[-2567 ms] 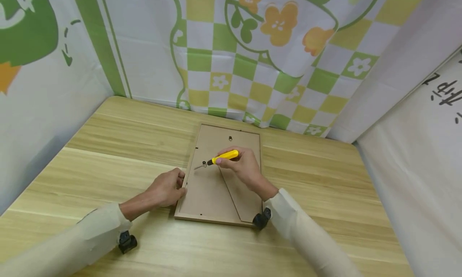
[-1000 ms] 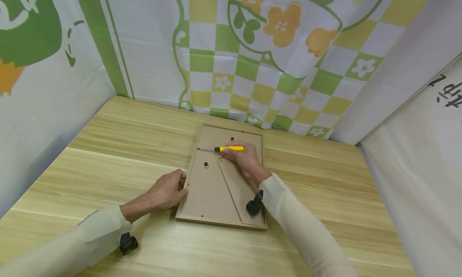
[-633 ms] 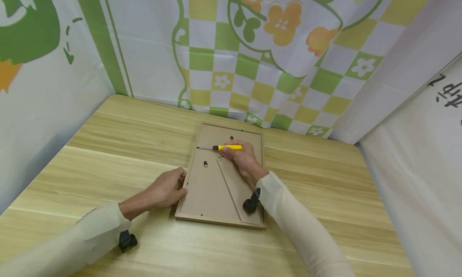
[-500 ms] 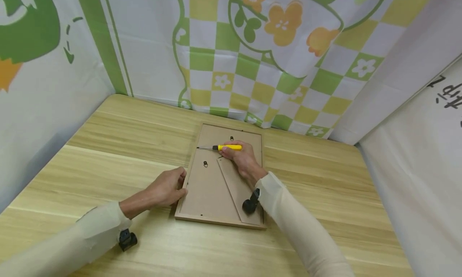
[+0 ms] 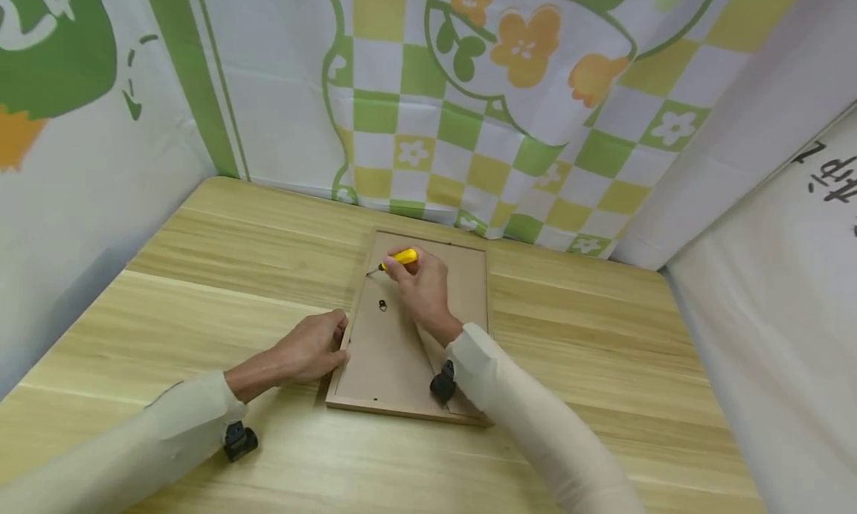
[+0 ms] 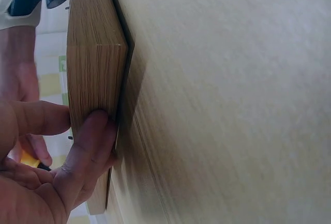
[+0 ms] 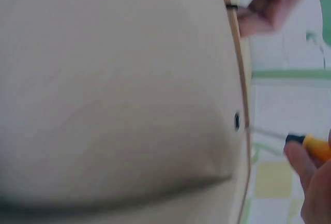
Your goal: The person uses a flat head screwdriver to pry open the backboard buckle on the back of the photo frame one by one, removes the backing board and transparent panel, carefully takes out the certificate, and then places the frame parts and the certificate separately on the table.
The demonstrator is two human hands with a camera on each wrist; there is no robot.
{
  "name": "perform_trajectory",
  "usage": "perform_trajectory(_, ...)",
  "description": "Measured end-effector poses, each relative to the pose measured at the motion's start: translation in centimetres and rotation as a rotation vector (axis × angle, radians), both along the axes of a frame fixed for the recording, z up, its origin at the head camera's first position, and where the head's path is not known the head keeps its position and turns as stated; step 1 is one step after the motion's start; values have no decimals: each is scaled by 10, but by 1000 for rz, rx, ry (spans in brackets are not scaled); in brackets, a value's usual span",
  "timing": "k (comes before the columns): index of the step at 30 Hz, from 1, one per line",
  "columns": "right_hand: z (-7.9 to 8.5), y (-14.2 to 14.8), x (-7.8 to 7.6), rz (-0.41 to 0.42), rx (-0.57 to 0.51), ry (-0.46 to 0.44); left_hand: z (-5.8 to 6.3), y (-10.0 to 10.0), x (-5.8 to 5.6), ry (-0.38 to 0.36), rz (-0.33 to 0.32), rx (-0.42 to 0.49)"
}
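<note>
A wooden picture frame [image 5: 375, 365] lies back side up on the table. My left hand [image 5: 311, 348] grips its left edge; in the left wrist view the bent fingers [image 6: 88, 151] lie against the wooden side and one digit reaches the back edge. My right hand [image 5: 425, 287] holds a yellow-handled screwdriver [image 5: 405, 257], pinched by thumb and fingers. The screwdriver slants down to the left, its tip right at the frame's upper left edge, where a small black tab sat in earlier frames. A black hanging ring [image 5: 382, 305] sits on the backing. My right forearm partly covers the easel leg [image 5: 460, 405].
The frame rests on a light wood-grain table [image 5: 214, 276]. A green and yellow checkered curtain [image 5: 462, 127] hangs along the back edge, with white cloth walls [image 5: 161, 127] on both sides. Black wrist cameras [image 5: 239, 441] are strapped to both sleeves.
The right hand went from over the left hanging ring to the upper left edge, then swung further left, tilting the screwdriver more steeply and covering the upper ring. The left hand stayed.
</note>
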State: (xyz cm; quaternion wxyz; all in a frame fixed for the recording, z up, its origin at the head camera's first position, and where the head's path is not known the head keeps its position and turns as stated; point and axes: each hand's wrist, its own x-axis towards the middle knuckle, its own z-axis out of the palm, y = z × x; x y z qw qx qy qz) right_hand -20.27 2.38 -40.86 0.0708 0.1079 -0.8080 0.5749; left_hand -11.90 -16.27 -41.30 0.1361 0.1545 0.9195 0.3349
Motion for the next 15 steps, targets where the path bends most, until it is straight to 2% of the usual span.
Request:
perform_trajectory(3,8,-16,6,-40,194,143,0,0,-1,5,-12,5)
perform_trajectory(8,18,-33,13,-23,391,236,2,-2,-3,22,-24,-12)
perform_trajectory(11,21,-34,12,-17,418,204,1,-2,-3,19,-23,-11)
perform_trajectory(15,20,-21,5,-2,349,97,-1,-2,-2,-3,-9,4)
